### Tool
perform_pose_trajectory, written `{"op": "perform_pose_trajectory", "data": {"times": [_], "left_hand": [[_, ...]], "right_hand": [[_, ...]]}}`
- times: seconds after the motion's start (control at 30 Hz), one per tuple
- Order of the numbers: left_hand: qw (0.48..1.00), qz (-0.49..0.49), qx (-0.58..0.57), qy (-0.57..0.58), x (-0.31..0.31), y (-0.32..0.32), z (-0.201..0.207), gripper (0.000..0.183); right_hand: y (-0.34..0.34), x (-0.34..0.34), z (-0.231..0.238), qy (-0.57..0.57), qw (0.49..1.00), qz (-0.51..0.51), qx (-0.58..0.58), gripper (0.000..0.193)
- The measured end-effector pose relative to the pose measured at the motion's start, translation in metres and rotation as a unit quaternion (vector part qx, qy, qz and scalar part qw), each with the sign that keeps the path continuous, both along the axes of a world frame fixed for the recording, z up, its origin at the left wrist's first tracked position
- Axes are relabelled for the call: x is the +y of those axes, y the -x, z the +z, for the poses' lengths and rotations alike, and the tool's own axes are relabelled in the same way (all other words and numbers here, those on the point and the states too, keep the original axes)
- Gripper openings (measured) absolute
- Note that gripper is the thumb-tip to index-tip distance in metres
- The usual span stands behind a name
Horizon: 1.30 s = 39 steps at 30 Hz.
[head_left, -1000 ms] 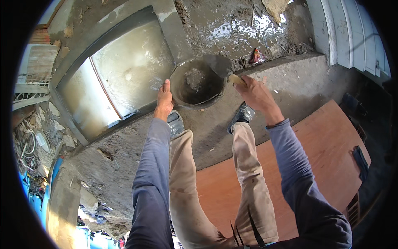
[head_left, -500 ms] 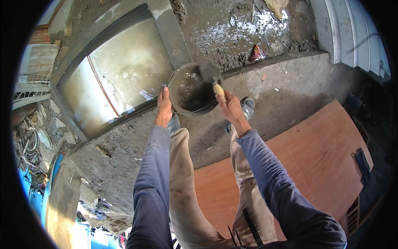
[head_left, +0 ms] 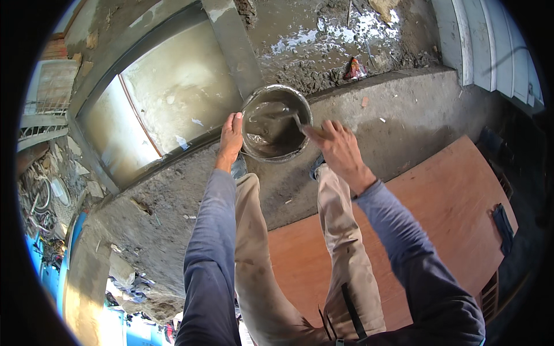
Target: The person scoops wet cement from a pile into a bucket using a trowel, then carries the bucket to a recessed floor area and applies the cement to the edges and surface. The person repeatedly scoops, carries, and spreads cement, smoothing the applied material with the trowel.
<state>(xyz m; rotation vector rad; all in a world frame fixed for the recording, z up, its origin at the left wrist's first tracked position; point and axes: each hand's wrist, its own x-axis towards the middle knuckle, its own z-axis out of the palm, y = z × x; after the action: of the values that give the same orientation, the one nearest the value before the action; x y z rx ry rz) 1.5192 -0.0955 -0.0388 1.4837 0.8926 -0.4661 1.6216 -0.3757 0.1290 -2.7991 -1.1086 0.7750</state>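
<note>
A round dark bucket (head_left: 277,157) holds wet grey mortar (head_left: 268,130), its rim smeared with the mix. My left hand (head_left: 231,139) grips the bucket's left side, fingertips up at the rim. On the other side my right hand (head_left: 340,149) is closed round a trowel (head_left: 298,122). The trowel's metal part reaches over the right rim into the bucket, and its handle is hidden by my fingers. How deep the blade sits in the mix cannot be made out.
Left of the bucket lies a concrete-edged basin (head_left: 228,43) of cloudy water. Beyond is wet mud (head_left: 323,43) with a red wrapper (head_left: 355,69). A reddish plywood sheet (head_left: 415,213) lies at the right, a dark cloth (head_left: 504,230) on it. My feet stand by the bucket on rough concrete.
The trowel has come down from above the far right rim into the bucket. My right hand has moved right and turned over. The bucket now tilts its mouth more toward me.
</note>
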Motion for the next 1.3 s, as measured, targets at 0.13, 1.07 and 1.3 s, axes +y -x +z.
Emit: {"op": "perform_pose_trajectory", "data": {"times": [0.13,1.07,1.3], "left_hand": [[0.994,-0.091,-0.036,-0.05,-0.001,-0.012,0.001,0.051],[0.98,-0.156,-0.089,-0.082,-0.016,-0.033,0.005,0.04],[0.98,-0.146,-0.101,-0.095,-0.025,-0.035,0.007,0.04]], "right_hand": [[-0.068,0.014,-0.021,0.026,0.967,0.234,-0.1,0.044],[-0.039,-0.019,-0.051,-0.03,0.983,0.159,-0.083,0.049],[-0.008,-0.024,-0.066,0.088,0.987,0.075,0.112,0.05]]}}
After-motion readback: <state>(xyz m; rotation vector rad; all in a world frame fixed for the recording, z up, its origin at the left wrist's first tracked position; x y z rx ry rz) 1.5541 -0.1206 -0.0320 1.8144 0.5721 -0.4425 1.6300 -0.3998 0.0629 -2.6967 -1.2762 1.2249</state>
